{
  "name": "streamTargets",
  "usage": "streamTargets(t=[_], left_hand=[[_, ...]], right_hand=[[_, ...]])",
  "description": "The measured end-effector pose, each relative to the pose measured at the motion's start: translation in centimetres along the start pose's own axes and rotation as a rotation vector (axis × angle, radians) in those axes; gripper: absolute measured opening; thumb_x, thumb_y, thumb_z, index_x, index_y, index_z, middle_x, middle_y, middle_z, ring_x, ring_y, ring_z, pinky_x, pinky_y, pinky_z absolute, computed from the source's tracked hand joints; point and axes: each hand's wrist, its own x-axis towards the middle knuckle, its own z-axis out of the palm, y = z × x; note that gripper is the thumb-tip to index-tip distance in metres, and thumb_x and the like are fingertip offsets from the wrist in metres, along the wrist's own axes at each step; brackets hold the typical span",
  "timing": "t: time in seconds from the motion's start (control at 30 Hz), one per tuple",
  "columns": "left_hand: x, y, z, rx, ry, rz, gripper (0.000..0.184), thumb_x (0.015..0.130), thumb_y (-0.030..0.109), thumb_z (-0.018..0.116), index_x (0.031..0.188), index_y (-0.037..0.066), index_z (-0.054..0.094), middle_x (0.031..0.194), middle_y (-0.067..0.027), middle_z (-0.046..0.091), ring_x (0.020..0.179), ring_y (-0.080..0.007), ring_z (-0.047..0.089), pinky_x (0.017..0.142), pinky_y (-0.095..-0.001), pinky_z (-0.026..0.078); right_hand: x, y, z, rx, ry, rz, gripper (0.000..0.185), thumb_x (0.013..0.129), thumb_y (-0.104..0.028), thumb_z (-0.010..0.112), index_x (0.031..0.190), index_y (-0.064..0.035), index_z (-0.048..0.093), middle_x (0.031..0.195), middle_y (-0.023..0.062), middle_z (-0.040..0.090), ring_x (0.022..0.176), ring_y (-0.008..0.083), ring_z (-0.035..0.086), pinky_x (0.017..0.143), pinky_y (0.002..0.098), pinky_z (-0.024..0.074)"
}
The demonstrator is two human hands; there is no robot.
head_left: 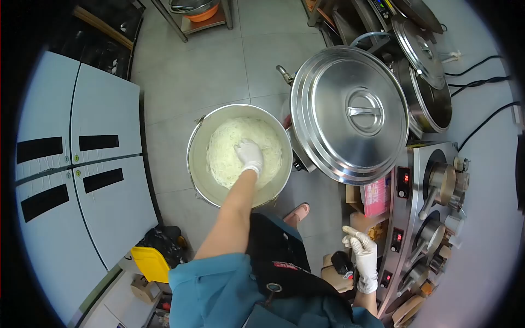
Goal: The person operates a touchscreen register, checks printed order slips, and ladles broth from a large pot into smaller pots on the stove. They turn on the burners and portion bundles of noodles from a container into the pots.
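My left hand, in a white glove, reaches into a large round metal pot and rests on a mass of pale, thin noodle-like strands. Its fingertips are at the strands, and whether they grip any is too small to tell. My right hand, also gloved in white, is raised at the lower right beside the stove, with its fingers partly apart and nothing seen in them.
A big lidded pot stands right of the open one. Stoves with small pans line the right wall. Pale cabinets stand at left, with a yellow bin below. A metal rack is at the top.
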Motion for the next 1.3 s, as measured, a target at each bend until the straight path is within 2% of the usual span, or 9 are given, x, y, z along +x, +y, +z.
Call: streamTargets(t=[0.1, 0.2, 0.47, 0.6, 0.77, 1.03, 1.1, 1.23, 1.3], left_hand=[[1.6, -4.7, -2.0, -0.246, -0.133, 0.012, 0.033, 0.084, 0.027, 0.056, 0.104, 0.003, 0.065, 0.097, -0.0143, 0.067, 0.097, -0.0301, 0.062, 0.093, -0.0425, 0.040], [-0.7, -9.0, -9.2, -0.379, 0.071, 0.140, 0.028, 0.083, 0.027, 0.059, 0.097, 0.003, 0.066, 0.088, -0.0166, 0.067, 0.090, -0.0334, 0.063, 0.090, -0.0420, 0.041], [-5.9, -14.8, -27.7, -0.476, 0.399, 0.501, 0.021, 0.080, 0.021, 0.063, 0.092, 0.003, 0.062, 0.085, -0.0147, 0.066, 0.084, -0.0297, 0.062, 0.084, -0.0382, 0.041], [-8.6, -16.0, -35.9, -0.497, 0.416, 0.543, 0.019, 0.081, 0.018, 0.063, 0.093, 0.004, 0.060, 0.084, -0.0166, 0.065, 0.081, -0.0325, 0.063, 0.081, -0.0390, 0.045], [-10.9, -17.6, -43.9, -0.772, 0.390, 0.537, 0.019, 0.080, 0.014, 0.061, 0.095, 0.002, 0.060, 0.088, -0.0201, 0.066, 0.083, -0.0367, 0.064, 0.076, -0.0406, 0.050], [-14.6, -20.6, -55.7, -1.110, 0.595, 0.766, 0.027, 0.080, 0.006, 0.049, 0.100, -0.006, 0.063, 0.083, -0.0135, 0.068, 0.074, -0.0201, 0.067, 0.069, -0.0313, 0.053], [-14.4, -22.3, -57.3, -1.027, 0.530, 0.725, 0.028, 0.088, 0.009, 0.050, 0.109, -0.003, 0.063, 0.094, -0.0072, 0.068, 0.080, -0.0138, 0.066, 0.073, -0.0256, 0.053], [-13.5, -19.4, -53.8, -0.745, 0.538, 0.704, 0.020, 0.077, 0.012, 0.056, 0.092, 0.001, 0.064, 0.084, -0.0209, 0.066, 0.075, -0.0347, 0.065, 0.073, -0.0395, 0.052], [-13.1, -18.8, -50.9, -0.532, 0.597, 0.690, 0.016, 0.076, 0.014, 0.060, 0.086, 0.002, 0.062, 0.078, -0.0196, 0.064, 0.075, -0.0370, 0.063, 0.072, -0.0423, 0.050]], right_hand=[[0.5, -0.2, 0.5, 0.037, -0.002, -0.043, 0.027, 0.094, -0.011, 0.059, 0.117, 0.0010, 0.064, 0.087, 0.0027, 0.063, 0.078, 0.0076, 0.054, 0.076, 0.0214, 0.0448], [1.3, -0.7, 1.2, 0.025, -0.032, -0.027, 0.026, 0.094, -0.007, 0.056, 0.117, -0.0006, 0.064, 0.086, 0.0023, 0.063, 0.078, 0.0076, 0.055, 0.075, 0.0212, 0.0450], [3.0, -3.0, 3.2, -0.032, -0.162, -0.200, 0.026, 0.091, -0.005, 0.057, 0.115, -0.0011, 0.065, 0.093, 0.0049, 0.063, 0.079, 0.0094, 0.057, 0.076, 0.0234, 0.0475], [3.0, -3.0, 3.8, -0.045, -0.197, -0.256, 0.026, 0.094, -0.015, 0.059, 0.115, -0.0013, 0.066, 0.086, 0.0014, 0.063, 0.077, 0.0077, 0.055, 0.075, 0.0224, 0.0458], [4.0, -4.0, 4.5, -0.039, -0.244, -0.282, 0.025, 0.091, -0.011, 0.058, 0.112, -0.0023, 0.067, 0.084, 0.0036, 0.064, 0.076, 0.0086, 0.057, 0.072, 0.0236, 0.0471], [5.4, -10.6, 7.6, -0.116, -0.219, -0.478, 0.028, 0.090, -0.012, 0.057, 0.115, -0.0036, 0.066, 0.087, 0.0068, 0.067, 0.079, 0.0104, 0.060, 0.075, 0.0256, 0.0477], [5.5, -12.1, 8.3, -0.102, -0.245, -0.483, 0.028, 0.091, -0.013, 0.057, 0.116, -0.0030, 0.066, 0.090, 0.0066, 0.067, 0.079, 0.0101, 0.060, 0.076, 0.0253, 0.0479], [5.9, -13.2, 9.2, -0.031, -0.279, -0.417, 0.028, 0.093, -0.015, 0.055, 0.116, -0.0025, 0.065, 0.090, 0.0047, 0.067, 0.077, 0.0089, 0.057, 0.074, 0.0241, 0.0474], [5.9, -13.4, 9.5, -0.072, -0.244, -0.484, 0.028, 0.093, -0.015, 0.055, 0.116, -0.0021, 0.065, 0.088, 0.0045, 0.066, 0.076, 0.0086, 0.057, 0.073, 0.0238, 0.0471]])
